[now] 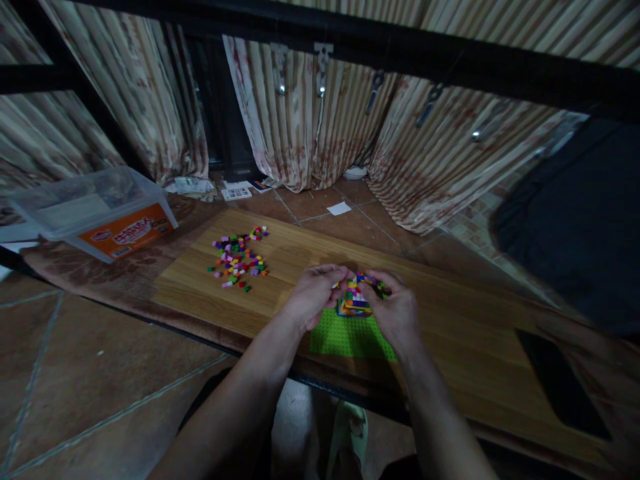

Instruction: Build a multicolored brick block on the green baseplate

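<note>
A multicoloured structure of toy building bricks (356, 303) stands on a bright green studded baseplate (350, 335) in front of me. At its left side is my left hand (319, 288), thumb and fingers pinched together around a small yellowish brick (336, 285). My right hand (396, 303) curls around the structure's right side, its thumb and index finger pressed against the bricks. Fingers of both hands cover part of the structure's upper end. Loose small bricks (235, 262) in many colours lie scattered on the wooden board (290, 250), left of my hands.
A clear plastic bin (100, 210) with an orange label stands at the far left. On the board's right end lies a dark flat slab (563, 383). Striped curtains (320, 127) hang behind, with papers (339, 209) on the tiled floor. A dark cloth-like shape (575, 220) fills the right.
</note>
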